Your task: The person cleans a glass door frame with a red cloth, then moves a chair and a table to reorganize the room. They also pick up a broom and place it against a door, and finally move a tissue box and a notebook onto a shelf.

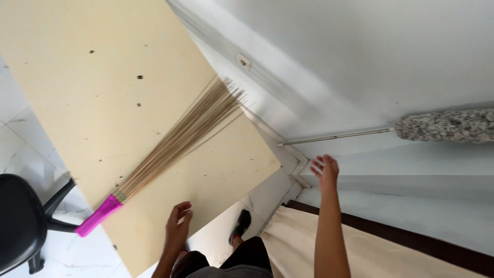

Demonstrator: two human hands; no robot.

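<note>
Head view, looking steeply down. A pale beige wooden tabletop (103, 92) fills the left and centre. On it lies a straw broom with a bright pink plastic handle (170, 149): handle at the near-left edge of the board, bristles fanning toward the far right corner by the white wall (360, 51).

Left hand (177, 226) hovers over the near edge of the tabletop, fingers loosely curled, holding nothing; whether it touches the board cannot be told. It is the hand nearest the broom, but well apart from the pink handle.

Right hand (325, 172) is raised near the wall corner, fingers spread and empty, just below a thin metal rod (334, 137) that ends on the right in a grey fluffy duster head (447, 126). No contact with the rod shows.

Other items: black office chair (20, 226) at near left on the white tiled floor (15, 139); cream curtain fabric (298, 247) near right; one black shoe (241, 224) below.

Judgement: both hands are between grips, with the broom set down. A reach for the duster would need the right hand to lift slightly and close round the thin rod.
</note>
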